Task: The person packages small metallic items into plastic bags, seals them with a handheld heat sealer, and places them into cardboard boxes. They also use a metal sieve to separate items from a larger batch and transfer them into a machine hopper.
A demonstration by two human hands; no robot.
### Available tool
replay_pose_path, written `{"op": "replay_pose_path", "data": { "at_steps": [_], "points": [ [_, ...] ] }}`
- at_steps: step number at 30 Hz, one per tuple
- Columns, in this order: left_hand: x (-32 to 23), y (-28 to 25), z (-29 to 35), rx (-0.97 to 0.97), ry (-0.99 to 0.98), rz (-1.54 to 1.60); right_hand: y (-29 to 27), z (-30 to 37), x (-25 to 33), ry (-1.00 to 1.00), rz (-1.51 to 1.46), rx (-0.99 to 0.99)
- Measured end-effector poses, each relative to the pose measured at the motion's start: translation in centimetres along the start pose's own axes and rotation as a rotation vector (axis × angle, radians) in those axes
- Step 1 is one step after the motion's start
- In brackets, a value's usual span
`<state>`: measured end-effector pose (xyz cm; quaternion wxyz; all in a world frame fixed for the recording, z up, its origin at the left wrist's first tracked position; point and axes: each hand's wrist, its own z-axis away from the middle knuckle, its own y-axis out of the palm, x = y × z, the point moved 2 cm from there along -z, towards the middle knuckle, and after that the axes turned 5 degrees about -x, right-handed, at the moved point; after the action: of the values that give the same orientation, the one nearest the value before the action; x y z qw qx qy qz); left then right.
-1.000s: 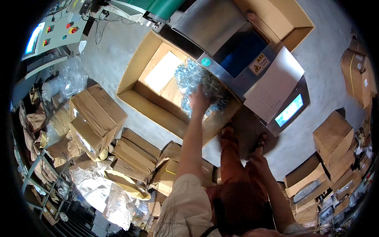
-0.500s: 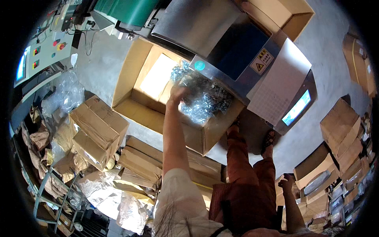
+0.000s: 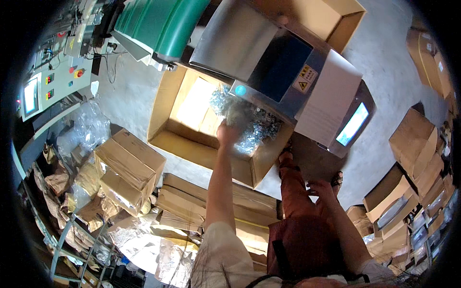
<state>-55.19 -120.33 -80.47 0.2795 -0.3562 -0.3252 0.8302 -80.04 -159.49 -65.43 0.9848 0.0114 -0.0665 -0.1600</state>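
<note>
We see an open carton (image 3: 192,148), left hand (image 3: 225,133) reaching in, blurred, can't tell its grip; heap of clear plastic packets (image 3: 257,132) beyond and right of its fingers; right hand (image 3: 322,189) near the trousers (image 3: 297,194), well apart, grip unclear.

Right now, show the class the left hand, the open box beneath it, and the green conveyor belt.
Left hand (image 3: 228,133): head view, middle of the hand.
Open box (image 3: 192,148): head view, its near wall.
Green conveyor belt (image 3: 163,24): head view, its green surface.
</note>
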Motion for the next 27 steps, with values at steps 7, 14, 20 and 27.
{"op": "replay_pose_path", "data": {
  "at_steps": [7,14,20,27],
  "points": [
    [-2.3,-4.3,10.6,0.207,-0.127,0.452,-0.6,5.2,2.8,-0.003,-0.039,-0.099],
    [-7.0,-8.0,24.7,0.236,-0.163,0.355,-8.1,7.3,-1.5,0.090,-0.124,-0.125],
    [-19.5,-2.2,36.7,0.451,-0.009,0.435,-15.0,8.9,-5.4,0.033,-0.108,-0.096],
    [-27.9,17.8,51.1,0.832,0.501,0.098,-34.4,-2.5,-26.6,-0.968,0.620,-0.492]
  ]
}}
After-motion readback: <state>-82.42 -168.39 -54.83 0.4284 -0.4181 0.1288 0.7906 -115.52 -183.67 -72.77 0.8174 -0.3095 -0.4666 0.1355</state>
